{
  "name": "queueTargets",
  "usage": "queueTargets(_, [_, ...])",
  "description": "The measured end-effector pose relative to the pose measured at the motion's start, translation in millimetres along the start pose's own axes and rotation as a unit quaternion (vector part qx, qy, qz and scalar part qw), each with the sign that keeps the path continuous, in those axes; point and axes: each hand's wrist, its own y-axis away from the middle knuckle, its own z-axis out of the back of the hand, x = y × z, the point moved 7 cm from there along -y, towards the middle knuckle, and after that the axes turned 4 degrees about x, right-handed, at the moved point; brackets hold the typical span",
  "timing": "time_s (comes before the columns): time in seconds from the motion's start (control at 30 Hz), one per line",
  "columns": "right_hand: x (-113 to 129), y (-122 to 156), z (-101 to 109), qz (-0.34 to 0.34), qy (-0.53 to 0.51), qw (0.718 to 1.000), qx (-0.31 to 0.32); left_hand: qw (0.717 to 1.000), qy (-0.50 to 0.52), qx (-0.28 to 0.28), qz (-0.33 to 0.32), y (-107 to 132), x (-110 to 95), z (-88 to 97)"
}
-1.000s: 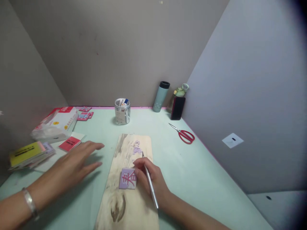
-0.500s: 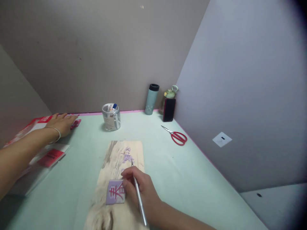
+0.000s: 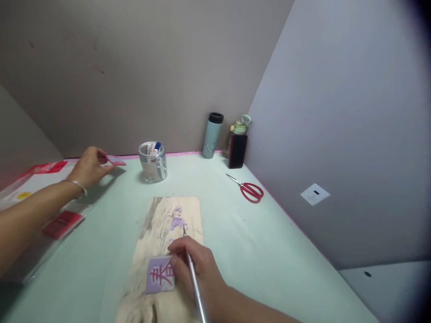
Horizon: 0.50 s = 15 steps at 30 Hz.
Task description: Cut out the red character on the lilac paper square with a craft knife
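My left hand (image 3: pixel 90 169) is raised at the far left of the table. It pinches a small flat pink packet (image 3: pixel 116 160) between thumb and fingers; its exact kind is unclear. My right hand (image 3: pixel 198 269) rests over the wooden board (image 3: pixel 158 240), closed round a slim silver craft knife (image 3: pixel 193 278) whose tip points away from me. Beside its fingertips lies a purple square carving block (image 3: pixel 158 277) with a red Chinese character, the right edge partly covered by the fingers. Purple shavings (image 3: pixel 178 219) lie in a small heap near the knife tip.
Red-handled scissors (image 3: pixel 251 192) lie right of the board. A clear jar (image 3: pixel 153 167) with pens, a blue tumbler (image 3: pixel 212 137), a green bottle (image 3: pixel 239 127) and a phone (image 3: pixel 237 151) stand along the back. Red and white plastic packages (image 3: pixel 50 168) cover the left side.
My left hand has lifted off the packages with the pink packet in its grip, moving slightly right. My right hand keeps the knife in nearly the same place. The view has shifted slightly.
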Motion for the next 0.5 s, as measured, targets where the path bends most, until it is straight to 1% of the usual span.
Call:
queueTargets(0.03, [-0.2,-0.1,0.3,-0.001,0.002,1.000,0.001,1.000,-0.007,0.011,-0.003,-0.6,-2.2,-7.4])
queueTargets(0.07, [-0.8,-0.3,0.5,-0.003,0.004,1.000,0.002,0.999,-0.015,0.034,-0.014,-1.1,-4.3,-15.0])
queueTargets(0.13, [-2.1,-0.5,0.6,-0.006,0.006,1.000,0.000,0.996,-0.036,0.079,-0.033,-1.2,-3.9,-23.7])
queueTargets(0.2, [-3.5,-0.6,0.3,-0.012,0.006,1.000,0.001,0.992,-0.063,0.103,-0.034,-1.9,3.7,-21.2])
queueTargets(0.33, [-3.2,-0.6,-0.4,-0.018,0.010,1.000,0.005,0.986,-0.131,0.103,0.012,-7.3,28.0,-4.0])
queueTargets(0.43, [-2.8,-0.7,-0.1,-0.027,0.016,1.000,0.004,0.982,-0.147,0.117,0.034,-12.6,39.2,-5.1])
queueTargets(0.5, [-3.0,-0.9,-0.6,-0.030,0.017,0.999,0.008,0.984,-0.127,0.119,0.024,-16.1,40.3,-9.4])
